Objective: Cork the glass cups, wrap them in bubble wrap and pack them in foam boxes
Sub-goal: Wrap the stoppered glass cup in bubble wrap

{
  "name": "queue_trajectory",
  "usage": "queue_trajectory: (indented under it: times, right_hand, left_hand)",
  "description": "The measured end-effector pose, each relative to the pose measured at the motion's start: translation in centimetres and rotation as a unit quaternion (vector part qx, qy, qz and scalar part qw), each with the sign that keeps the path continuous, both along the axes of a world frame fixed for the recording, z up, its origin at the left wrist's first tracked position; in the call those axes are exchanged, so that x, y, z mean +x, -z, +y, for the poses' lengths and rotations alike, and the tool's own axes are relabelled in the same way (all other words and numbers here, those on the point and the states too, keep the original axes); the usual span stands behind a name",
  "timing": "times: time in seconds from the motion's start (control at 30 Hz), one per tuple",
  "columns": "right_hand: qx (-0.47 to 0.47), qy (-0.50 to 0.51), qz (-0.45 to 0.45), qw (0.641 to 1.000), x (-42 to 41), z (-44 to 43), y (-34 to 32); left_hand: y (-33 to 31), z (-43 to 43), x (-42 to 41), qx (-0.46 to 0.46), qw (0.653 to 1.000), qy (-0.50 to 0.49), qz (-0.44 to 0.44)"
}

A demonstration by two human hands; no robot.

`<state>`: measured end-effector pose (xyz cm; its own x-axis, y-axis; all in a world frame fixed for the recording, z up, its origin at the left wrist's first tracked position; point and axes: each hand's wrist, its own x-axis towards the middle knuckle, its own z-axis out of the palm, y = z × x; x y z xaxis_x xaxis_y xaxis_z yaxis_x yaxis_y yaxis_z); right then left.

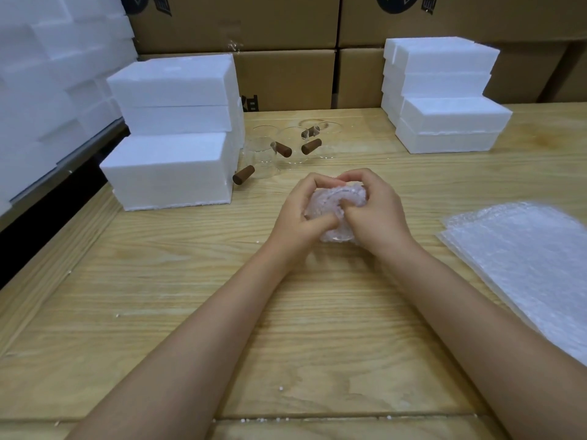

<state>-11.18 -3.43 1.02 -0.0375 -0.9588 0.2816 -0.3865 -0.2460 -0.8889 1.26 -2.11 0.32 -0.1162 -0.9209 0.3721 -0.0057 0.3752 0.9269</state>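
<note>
forearms [222, 328] over table [127, 312], l hand [298, 217] & r hand [379, 214] in curled grip round bubble-wrapped cup [330, 203]

The bench [158, 312] is showing pale honey-tan wood streaked with darker wavy grain lines, and white crumbs [280, 389] are speckling it. The foam boxes [171, 173] are gleaming plain white. The glass cups [263, 160] are appearing clear and colourless, their handles [243, 175] showing dark brown. The wrapped bundle [330, 201] is looking cloudy with a pinkish-lilac tinge, while the bubble wrap sheets [524, 249] are shining translucent white with a fine dotted pattern. The cartons [286, 77] are showing brown card with black print.
</note>
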Motion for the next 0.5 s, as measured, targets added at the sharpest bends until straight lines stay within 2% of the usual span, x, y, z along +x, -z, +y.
queue_trajectory:
  times: [0.13,0.23,0.33,0.5]
  right_hand:
    - [-0.018,0.002,0.043,0.999,0.12,0.18,0.11]
    - [-0.018,-0.056,0.013,0.998,-0.02,0.41,-0.05]
    - [0.009,-0.086,0.029,0.996,0.33,0.52,-0.03]
    - [0.032,-0.031,0.073,0.996,0.71,0.07,0.67]
  left_hand:
    - [0.22,-0.2,-0.46,-0.024,0.993,-0.066,-0.092]
    - [0.4,-0.48,-0.33,-0.021,0.983,-0.121,-0.139]
    - [0.31,-0.44,0.14,-0.017,0.98,-0.163,-0.115]
    - [0.1,0.22,-0.08,-0.03,0.985,-0.154,-0.071]
